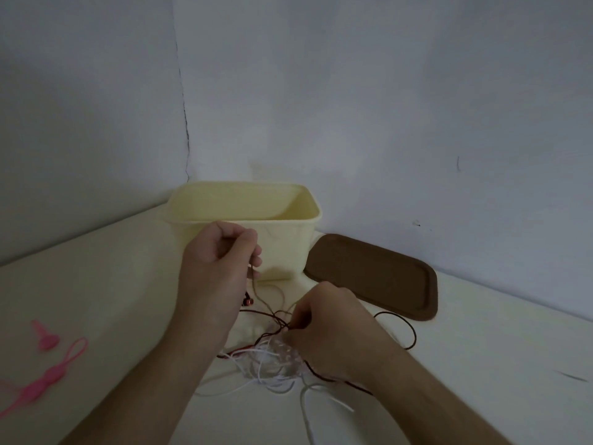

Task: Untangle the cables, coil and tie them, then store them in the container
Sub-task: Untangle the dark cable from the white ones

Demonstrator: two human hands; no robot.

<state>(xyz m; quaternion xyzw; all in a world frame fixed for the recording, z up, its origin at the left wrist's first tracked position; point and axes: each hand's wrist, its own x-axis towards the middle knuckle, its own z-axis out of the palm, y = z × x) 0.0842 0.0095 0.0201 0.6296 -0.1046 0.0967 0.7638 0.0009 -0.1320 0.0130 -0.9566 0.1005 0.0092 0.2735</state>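
A tangle of thin cables (272, 358) lies on the pale table in front of me, with white strands, dark red strands and a beige one. My left hand (218, 252) is raised before the container and pinches the beige strand (256, 290), which hangs down into the tangle. My right hand (324, 322) sits lower at the right and pinches dark strands at the knot. A small red earbud (248, 301) shows under my left wrist. The open cream container (244, 220) stands just behind my hands.
A brown lid (375, 277) lies flat to the right of the container. Pink silicone cable ties (48, 370) lie at the far left of the table. A dark cable loop (407, 329) curls right of my right hand. Walls close off the back corner.
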